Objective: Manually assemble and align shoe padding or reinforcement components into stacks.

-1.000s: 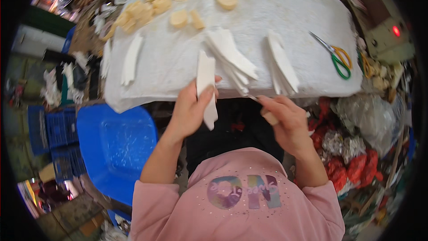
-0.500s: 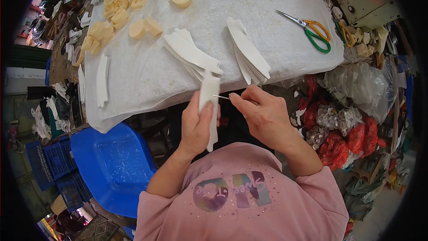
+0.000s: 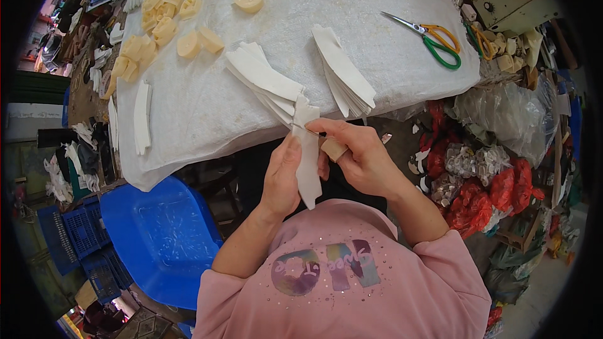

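Observation:
My left hand grips a white notched strip upright in front of my chest, its upper end near the table edge. Across the strip's upper part lies the thin metal shaft of a pointed tool, and my right hand is closed on the tool. The tool's tan, block-like handle shows below the right index finger. Whether the shaft pierces the strip or only rests on it cannot be made out. Just beyond my hands, a fanned stack of white strips lies beside another stack.
Scissors with green and orange handles lie at the table's right. Pale yellow moulded pieces and a few narrow white strips are at left. A blue plastic chair stands at lower left; plastic bags crowd the right.
My right hand has moved in against the strip, bringing the shaft across its upper part. The tan handle has come into sight. The whole view has shifted slightly.

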{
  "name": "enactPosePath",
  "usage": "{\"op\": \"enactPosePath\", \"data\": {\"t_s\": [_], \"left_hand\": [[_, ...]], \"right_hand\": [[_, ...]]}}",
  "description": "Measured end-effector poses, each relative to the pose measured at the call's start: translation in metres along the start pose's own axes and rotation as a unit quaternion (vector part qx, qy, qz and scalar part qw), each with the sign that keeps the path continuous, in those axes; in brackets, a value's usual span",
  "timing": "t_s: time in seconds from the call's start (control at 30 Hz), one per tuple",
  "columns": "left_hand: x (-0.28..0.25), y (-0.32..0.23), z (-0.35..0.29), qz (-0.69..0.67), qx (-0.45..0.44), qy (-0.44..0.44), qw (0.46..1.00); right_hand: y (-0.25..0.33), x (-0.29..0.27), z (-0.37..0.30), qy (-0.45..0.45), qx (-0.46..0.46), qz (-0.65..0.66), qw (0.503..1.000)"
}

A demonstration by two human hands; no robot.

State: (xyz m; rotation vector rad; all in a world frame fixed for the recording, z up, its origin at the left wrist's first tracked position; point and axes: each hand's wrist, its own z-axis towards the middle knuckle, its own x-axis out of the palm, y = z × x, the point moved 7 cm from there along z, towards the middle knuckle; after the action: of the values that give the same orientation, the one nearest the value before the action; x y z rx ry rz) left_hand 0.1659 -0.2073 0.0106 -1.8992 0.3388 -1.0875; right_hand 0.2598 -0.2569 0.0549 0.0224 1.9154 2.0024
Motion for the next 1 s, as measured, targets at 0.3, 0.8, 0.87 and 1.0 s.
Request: {"op": "enactPosePath", "data": {"t_s": [0.3,0.8,0.87,1.0], "left_hand": [[-0.024,-0.039,0.014,-0.127,-0.003,-0.061,0.99],[0.059,-0.072,-0.01,0.648,0.486,0.105,0.578],[0.049,-0.075,-0.011,0.624,0.52,0.03,0.582],[0.012,-0.048,0.011,0.168,0.153,0.015,0.974]], "right_hand": [[0.039,-0.006,-0.057,0.396,-0.08,0.077,0.911],[-0.03,-0.023,-0.059,-0.109,0.192,0.281,0.934],[-0.026,-0.029,-0.056,-0.135,0.179,0.298,0.928],[-0.013,-0.02,-0.046,-0.125,0.1,0.247,0.956]]}}
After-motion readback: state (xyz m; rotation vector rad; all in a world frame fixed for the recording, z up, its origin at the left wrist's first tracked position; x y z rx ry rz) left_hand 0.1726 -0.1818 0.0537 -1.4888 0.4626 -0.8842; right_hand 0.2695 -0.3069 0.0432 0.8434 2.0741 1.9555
